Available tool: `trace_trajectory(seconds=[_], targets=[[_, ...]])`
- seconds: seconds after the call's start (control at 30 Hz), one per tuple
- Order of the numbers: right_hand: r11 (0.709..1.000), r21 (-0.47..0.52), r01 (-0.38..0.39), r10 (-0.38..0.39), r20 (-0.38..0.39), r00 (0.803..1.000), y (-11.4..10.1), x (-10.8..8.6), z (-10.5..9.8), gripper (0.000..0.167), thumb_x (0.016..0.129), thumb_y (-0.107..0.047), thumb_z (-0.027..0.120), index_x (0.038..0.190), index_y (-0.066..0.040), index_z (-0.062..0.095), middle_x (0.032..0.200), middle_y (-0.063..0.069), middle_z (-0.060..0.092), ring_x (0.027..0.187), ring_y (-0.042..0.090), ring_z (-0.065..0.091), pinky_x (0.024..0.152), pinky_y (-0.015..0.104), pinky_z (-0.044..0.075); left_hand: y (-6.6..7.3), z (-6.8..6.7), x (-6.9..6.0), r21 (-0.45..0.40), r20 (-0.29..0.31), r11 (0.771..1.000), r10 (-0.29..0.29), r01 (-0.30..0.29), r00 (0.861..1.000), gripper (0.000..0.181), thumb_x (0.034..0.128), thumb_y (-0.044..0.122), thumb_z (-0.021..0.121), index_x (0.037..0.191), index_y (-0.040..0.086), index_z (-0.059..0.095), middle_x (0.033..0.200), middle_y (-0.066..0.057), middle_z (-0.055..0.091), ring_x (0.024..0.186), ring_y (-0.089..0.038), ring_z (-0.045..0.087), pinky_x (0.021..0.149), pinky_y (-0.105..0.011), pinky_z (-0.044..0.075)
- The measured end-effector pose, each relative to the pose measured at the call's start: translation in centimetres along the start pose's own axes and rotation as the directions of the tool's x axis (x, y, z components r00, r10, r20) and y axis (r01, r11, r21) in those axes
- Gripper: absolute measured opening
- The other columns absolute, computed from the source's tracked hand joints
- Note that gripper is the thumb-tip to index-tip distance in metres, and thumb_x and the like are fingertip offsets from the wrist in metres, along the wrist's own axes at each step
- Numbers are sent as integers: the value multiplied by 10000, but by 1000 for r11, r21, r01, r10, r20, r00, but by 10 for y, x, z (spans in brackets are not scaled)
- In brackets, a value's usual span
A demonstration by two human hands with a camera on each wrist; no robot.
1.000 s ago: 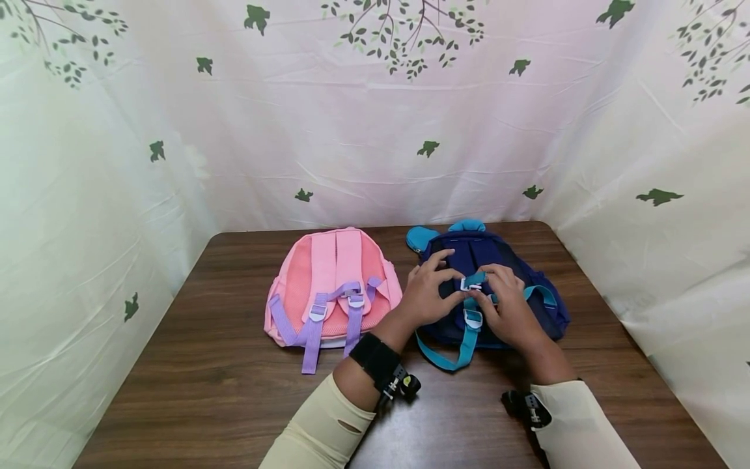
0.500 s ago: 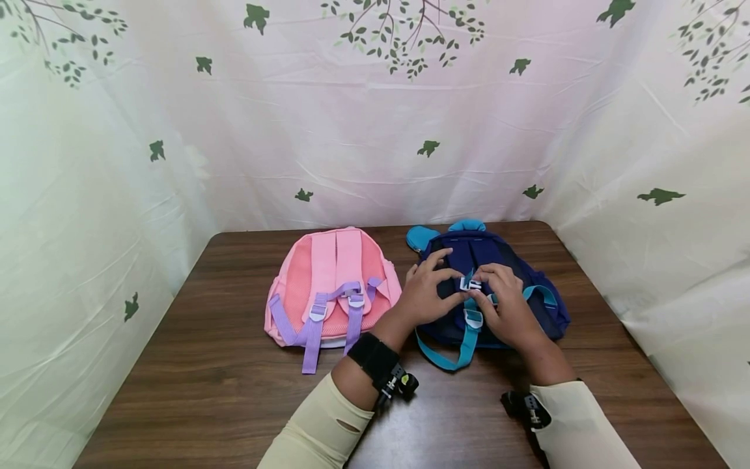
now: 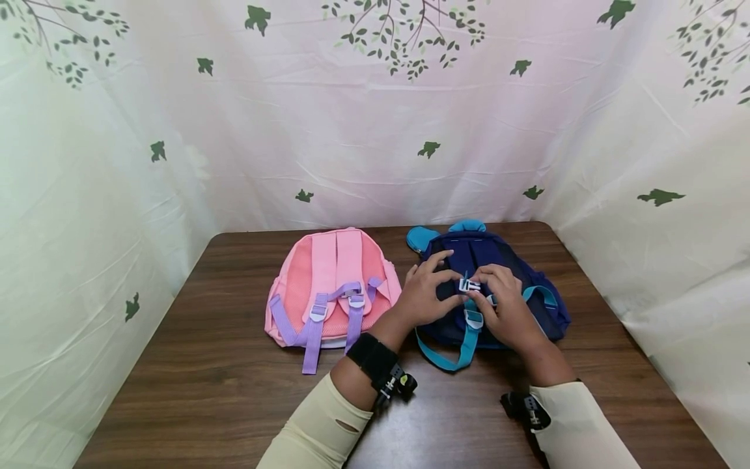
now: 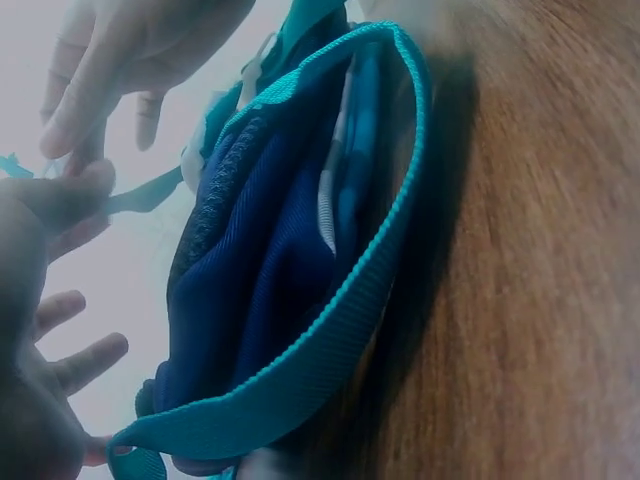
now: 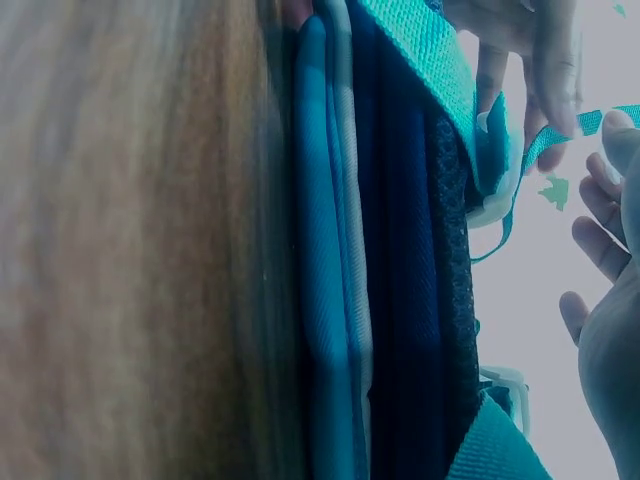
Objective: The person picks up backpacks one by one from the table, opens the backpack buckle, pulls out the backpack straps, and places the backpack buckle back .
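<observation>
Lying on the brown wood-grain table (image 3: 234, 391), a navy-blue fabric backpack (image 3: 500, 251) is seen below a small white plastic buckle (image 3: 470, 285), which is pinched at opposite ends by the left hand (image 3: 430, 296) and right hand (image 3: 505, 299). A pink fabric backpack (image 3: 334, 273) is set nearby.

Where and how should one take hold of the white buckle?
Best, I think, by its two ends: left hand from the left, right hand from the right. The white buckle is longer than wide and held crosswise above the blue bag, so its ends face the hands.
</observation>
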State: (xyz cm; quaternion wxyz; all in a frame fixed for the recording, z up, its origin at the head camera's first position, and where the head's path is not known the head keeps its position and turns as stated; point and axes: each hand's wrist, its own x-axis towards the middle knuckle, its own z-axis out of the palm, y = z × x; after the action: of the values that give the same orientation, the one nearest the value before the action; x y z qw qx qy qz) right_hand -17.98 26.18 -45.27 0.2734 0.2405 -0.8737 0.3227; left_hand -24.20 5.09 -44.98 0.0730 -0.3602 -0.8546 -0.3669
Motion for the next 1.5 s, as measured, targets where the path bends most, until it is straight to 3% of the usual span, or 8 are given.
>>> trace_trajectory(seconds=[0.3,0.47,0.57,0.7,0.9,1.17,1.5], targets=[[1000,-2,8,-8,-4,1000,-2,0,-1,237,963,82,739,1185,65,658,1301,250,618,1289,431,488,977,583,299,0,1,-1,-3,-4,1000,17,-17,1000,315,1014,375,792,1269,189,789,1750,-19,412,1536,-268,506,1240,-756,340],[1000,-4,7,-7,-1,1000,-3,0,-1,237,966,76,737,1189,69,657,1305,242,614,1289,430,484,971,572,300,0,1,-2,-18,13,1000,-3,3,1000,389,1002,391,802,1345,214,756,1760,-14,392,1551,-259,493,1255,-750,320],[1000,-2,0,0,2,1000,-3,0,-2,255,951,90,746,1189,68,658,1303,244,613,1293,432,481,982,573,299,-1,2,-1,-32,-2,999,15,-15,1000,394,1011,391,791,1363,221,743,1758,-21,394,1547,-253,499,1254,-726,341],[1000,-5,0,0,3,1000,-4,0,-1,248,952,90,745,1184,64,661,1297,243,615,1286,432,484,983,578,299,-2,1,-2,-26,-9,999,44,-44,999,330,1021,366,781,1299,189,775,1740,-45,423,1526,-267,515,1234,-687,394],[1000,1,2,-2,-1,1000,-5,1,-1,236,958,78,745,1178,69,661,1296,243,612,1285,432,484,985,584,300,-2,0,-3,10,11,999,36,-36,999,306,1015,364,789,1268,192,794,1739,-38,428,1539,-278,504,1248,-657,396],[1000,-1,-2,2,-6,1000,-5,2,-1,243,953,71,758,1182,58,677,1321,252,619,1305,426,481,991,602,297,-1,-1,-3,-58,-8,997,57,-58,998,352,1027,348,775,1336,183,753,1739,-72,421,1532,-283,511,1242,-689,392],[1000,8,-8,8,-5,1000,-6,1,-1,233,955,80,750,1176,63,678,1331,238,615,1306,424,476,987,576,298,-2,0,-3,-5,-6,999,43,-43,999,284,1028,348,776,1255,178,786,1724,-44,445,1525,-268,518,1242,-663,409]])
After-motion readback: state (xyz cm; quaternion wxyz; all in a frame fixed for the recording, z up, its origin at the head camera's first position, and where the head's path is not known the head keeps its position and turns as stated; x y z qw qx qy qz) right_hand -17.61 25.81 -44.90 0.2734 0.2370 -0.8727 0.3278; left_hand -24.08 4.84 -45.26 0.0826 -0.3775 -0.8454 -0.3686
